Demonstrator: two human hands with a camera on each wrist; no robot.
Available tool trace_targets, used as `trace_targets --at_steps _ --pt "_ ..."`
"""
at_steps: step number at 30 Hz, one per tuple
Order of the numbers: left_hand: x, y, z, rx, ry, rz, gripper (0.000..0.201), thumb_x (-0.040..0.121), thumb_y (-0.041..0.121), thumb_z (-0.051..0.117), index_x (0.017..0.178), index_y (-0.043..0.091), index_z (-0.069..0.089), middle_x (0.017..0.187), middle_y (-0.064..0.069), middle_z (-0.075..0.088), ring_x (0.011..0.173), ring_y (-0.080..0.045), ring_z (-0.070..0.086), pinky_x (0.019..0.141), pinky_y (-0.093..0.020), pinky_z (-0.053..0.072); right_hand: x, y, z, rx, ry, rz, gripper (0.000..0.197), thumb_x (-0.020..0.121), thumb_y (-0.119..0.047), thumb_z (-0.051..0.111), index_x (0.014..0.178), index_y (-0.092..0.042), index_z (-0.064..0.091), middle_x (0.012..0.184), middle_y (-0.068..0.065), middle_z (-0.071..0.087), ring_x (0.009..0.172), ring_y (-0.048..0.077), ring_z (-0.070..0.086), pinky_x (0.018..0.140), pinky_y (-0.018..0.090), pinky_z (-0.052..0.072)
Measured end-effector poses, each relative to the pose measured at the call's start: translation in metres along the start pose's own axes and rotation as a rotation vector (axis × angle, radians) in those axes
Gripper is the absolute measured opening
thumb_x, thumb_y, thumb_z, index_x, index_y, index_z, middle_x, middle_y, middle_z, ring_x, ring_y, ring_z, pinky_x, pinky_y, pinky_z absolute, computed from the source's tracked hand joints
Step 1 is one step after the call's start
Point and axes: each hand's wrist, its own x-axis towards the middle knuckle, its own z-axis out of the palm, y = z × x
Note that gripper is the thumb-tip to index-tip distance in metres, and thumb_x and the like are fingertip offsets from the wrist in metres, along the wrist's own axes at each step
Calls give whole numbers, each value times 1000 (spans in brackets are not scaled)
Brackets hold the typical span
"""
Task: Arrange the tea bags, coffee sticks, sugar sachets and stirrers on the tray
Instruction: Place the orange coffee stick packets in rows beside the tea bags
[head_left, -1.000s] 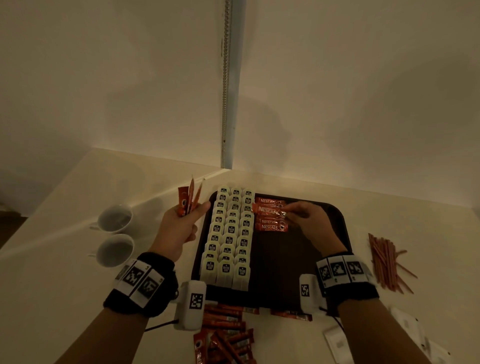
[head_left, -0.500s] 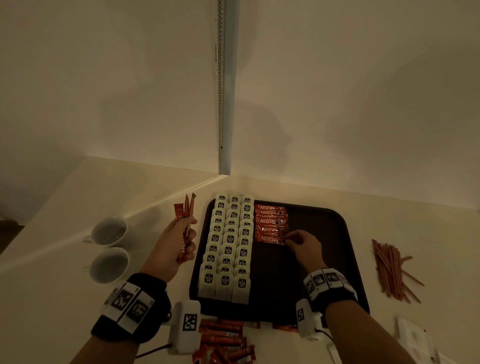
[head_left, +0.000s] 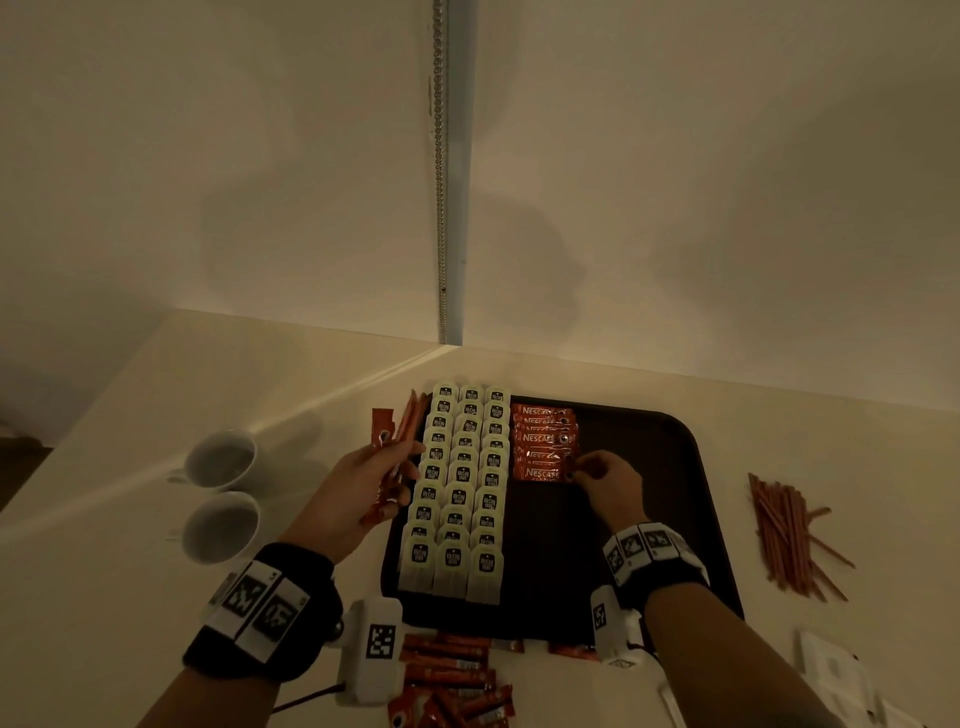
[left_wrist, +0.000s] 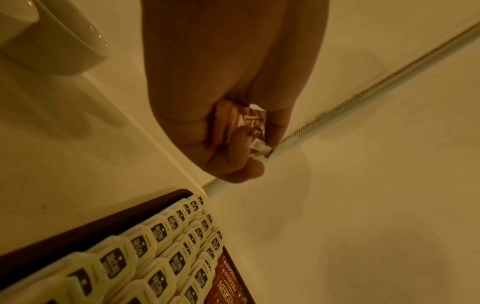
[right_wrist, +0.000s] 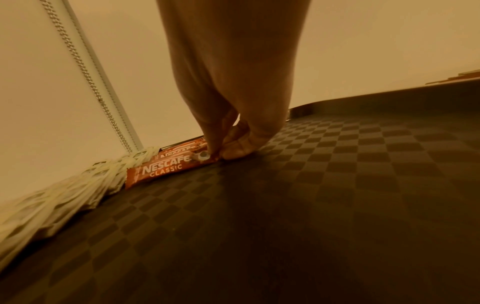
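A dark tray (head_left: 675, 467) carries three columns of white tea bags (head_left: 460, 493) along its left side and a short stack of red coffee sticks (head_left: 543, 441) beside them. My right hand (head_left: 597, 475) pinches the right end of the nearest coffee stick (right_wrist: 166, 167) lying on the tray floor (right_wrist: 311, 205). My left hand (head_left: 374, 478) hovers left of the tray and grips a small bunch of coffee sticks (head_left: 389, 441), whose crumpled ends (left_wrist: 246, 123) show between its curled fingers. Tea bags (left_wrist: 155, 257) fill the lower part of the left wrist view.
Two white cups (head_left: 221, 493) stand on the counter at the left. Brown stirrers (head_left: 784, 530) lie in a loose heap right of the tray. Loose coffee sticks (head_left: 452, 680) lie in front of it, white sachets (head_left: 836, 675) at the lower right. A wall corner rises close behind.
My right hand has drawn nearer along the stack and set a coffee stick at its near end. The left hand has moved slightly towards the tray with its bunch.
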Motion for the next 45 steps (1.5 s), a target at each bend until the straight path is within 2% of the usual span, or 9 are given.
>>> trace_targets --at_steps 6,10,16,19,25,30,36,39,45 --pt "0 -6 3 273 64 141 6 84 11 68 86 6 65 57 3 49 50 -7 43 47 -15 37 -4 -4 -2 -9 74 -2 23 85 -12 65 107 -10 59 110 6 60 89 8 51 78 21 42" --pt "2 -3 11 437 117 288 14 79 8 75 82 18 67 49 18 60 46 6 53 52 -9 39 -23 -40 -8 141 72 -217 15 90 -21 60 103 -15 58 100 -2 59 80 2 53 75 22 50" --pt "8 6 21 563 97 382 18 74 12 80 77 24 67 53 13 64 49 4 55 52 -7 39 -78 -116 -16 325 -540 -532 20 92 -23 55 112 -21 58 98 0 64 83 9 64 76 25 56" --pt "7 10 24 512 65 385 12 77 12 77 83 18 69 53 10 63 48 2 54 51 -9 40 -80 -125 -15 365 -508 -584 21 90 -13 60 111 -12 61 97 9 67 79 10 65 73 21 54" --pt "-2 15 24 345 -99 224 22 87 15 66 108 17 61 81 1 70 64 -7 66 53 -16 48 -84 -129 -15 460 -501 -485 12 92 -7 54 104 -3 56 94 7 64 76 9 67 68 18 55" --pt "-6 9 22 209 -125 134 16 94 9 55 109 11 53 87 -6 69 63 -11 65 50 -16 46 -80 -130 -23 654 -293 -366 6 94 -8 49 95 -6 54 96 9 63 83 16 65 73 25 56" --pt "-1 11 17 -190 -50 117 12 95 12 52 103 8 59 72 0 54 53 -6 46 45 -16 33 -88 -126 -33 675 -319 -399 10 91 -2 54 97 -8 58 91 10 66 76 12 66 72 21 54" --pt "-3 17 26 -269 -19 146 11 93 16 54 91 7 60 70 -3 54 52 -6 49 44 -14 37 -97 -129 -28 610 -356 -470 14 90 1 54 99 -7 61 94 11 66 74 9 66 69 18 54" --pt "-7 22 35 -64 2 295 16 84 1 64 75 9 55 72 -5 65 52 -5 58 50 -15 46 -102 -132 -18 532 -327 -530 18 82 -8 69 96 -4 60 93 21 64 71 15 62 66 23 56"
